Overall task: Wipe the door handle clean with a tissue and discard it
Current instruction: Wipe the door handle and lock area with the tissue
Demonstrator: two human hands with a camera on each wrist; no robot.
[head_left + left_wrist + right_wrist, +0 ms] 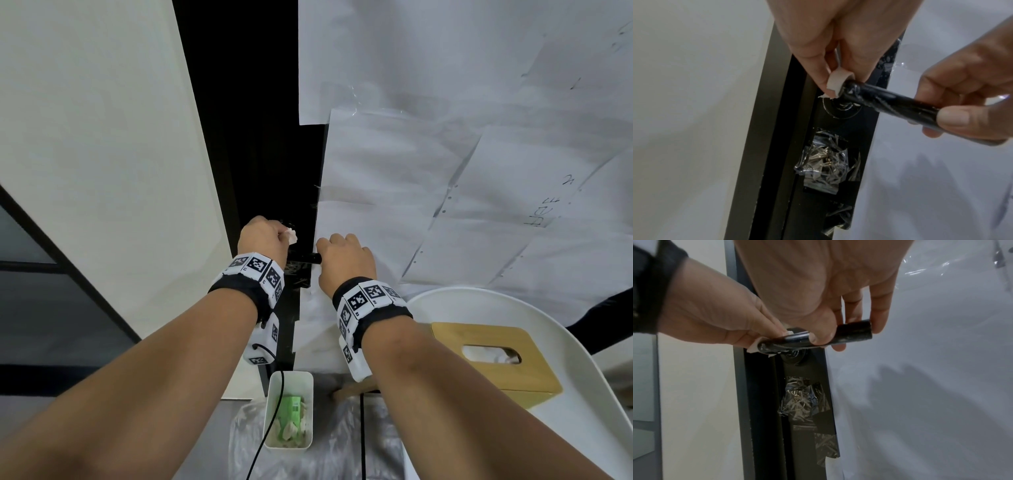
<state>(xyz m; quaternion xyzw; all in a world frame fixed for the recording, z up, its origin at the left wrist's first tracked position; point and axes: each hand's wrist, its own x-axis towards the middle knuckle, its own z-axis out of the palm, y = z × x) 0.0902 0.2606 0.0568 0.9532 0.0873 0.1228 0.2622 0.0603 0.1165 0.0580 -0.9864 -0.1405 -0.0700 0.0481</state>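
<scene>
A black lever door handle sticks out of a black door edge. My left hand pinches a small white tissue and presses it on the handle's pivot end. My right hand grips the lever's free end, thumb in front and fingers behind. Most of the tissue is hidden inside the left fingers.
The door panel is covered with taped white paper. Crinkled clear tape sits below the handle. A small white bin with green packaging stands on the floor underneath. A wooden tissue box rests on a white chair at right.
</scene>
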